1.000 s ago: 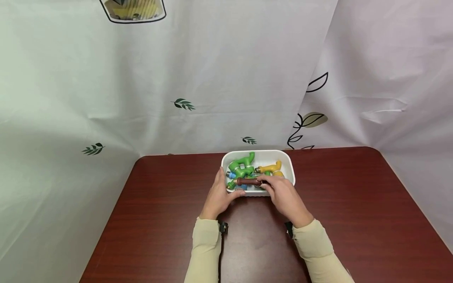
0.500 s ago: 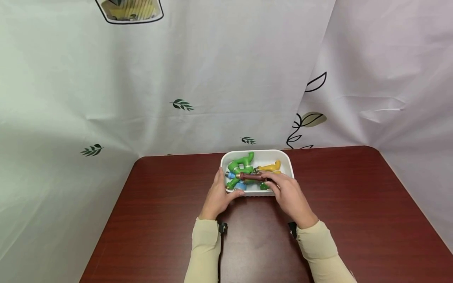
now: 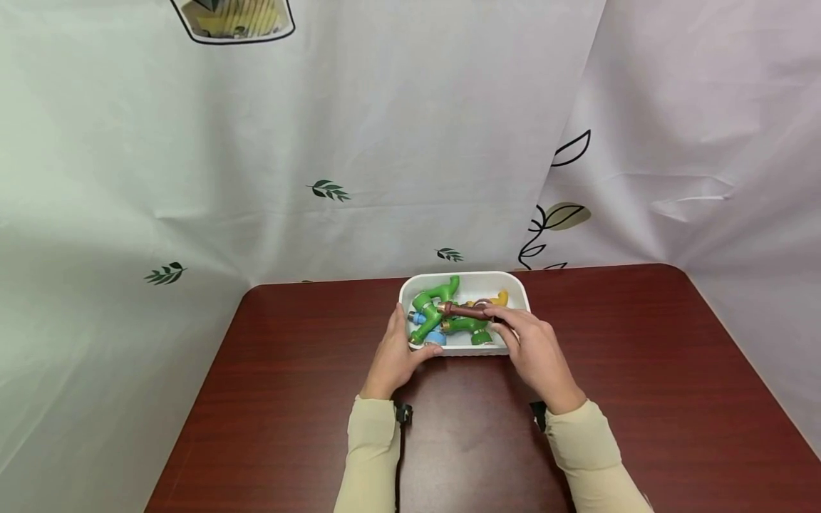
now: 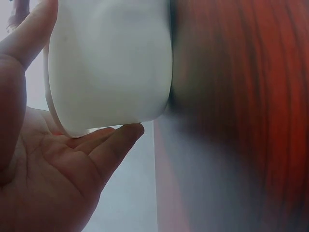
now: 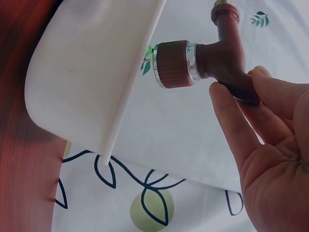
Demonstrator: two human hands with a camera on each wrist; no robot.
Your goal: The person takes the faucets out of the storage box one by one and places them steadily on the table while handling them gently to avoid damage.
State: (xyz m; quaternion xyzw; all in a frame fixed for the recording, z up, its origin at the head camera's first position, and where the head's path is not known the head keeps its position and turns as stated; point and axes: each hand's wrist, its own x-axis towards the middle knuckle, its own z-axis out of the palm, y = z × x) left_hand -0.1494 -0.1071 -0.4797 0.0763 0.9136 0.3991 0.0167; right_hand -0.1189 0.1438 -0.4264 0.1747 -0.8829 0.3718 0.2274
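Note:
My right hand pinches a brown tap by its spout end, above the contents of a white plastic container. In the right wrist view, the tap shows a ribbed round knob and a brass threaded end. My left hand holds the container's near left corner, thumb at the front rim and fingers along the left side. Inside lie green taps, blue pieces and a yellow tap, partly hidden behind the brown one.
The container stands at the back of a dark red-brown wooden table. A whitish curtain with leaf prints hangs close behind the table's far edge.
The brown tap has risen and moved slightly right and away in my right hand, uncovering a green tap near the front. My left hand stays on the container.

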